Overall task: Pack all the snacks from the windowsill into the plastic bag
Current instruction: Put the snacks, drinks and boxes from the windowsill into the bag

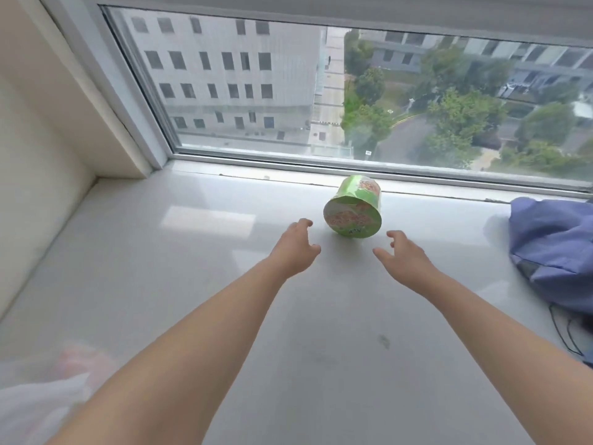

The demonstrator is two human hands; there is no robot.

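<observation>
A green instant-noodle cup [353,208] lies on its side on the white windowsill [179,258], near the window frame, its lid turned toward me. My left hand [296,248] hovers just left of and in front of the cup, fingers loosely curled, holding nothing. To the cup's right front is my right hand [405,259], fingers spread and empty. Neither hand touches the cup. A translucent white plastic bag [41,399] with something reddish inside sits at the bottom left corner, partly behind my left forearm.
A blue-purple cloth bag [555,248] lies on the sill at the right edge, with a black cord [564,332] beneath it. The window pane [321,91] runs along the back, and a wall [38,155] closes the sill on the left.
</observation>
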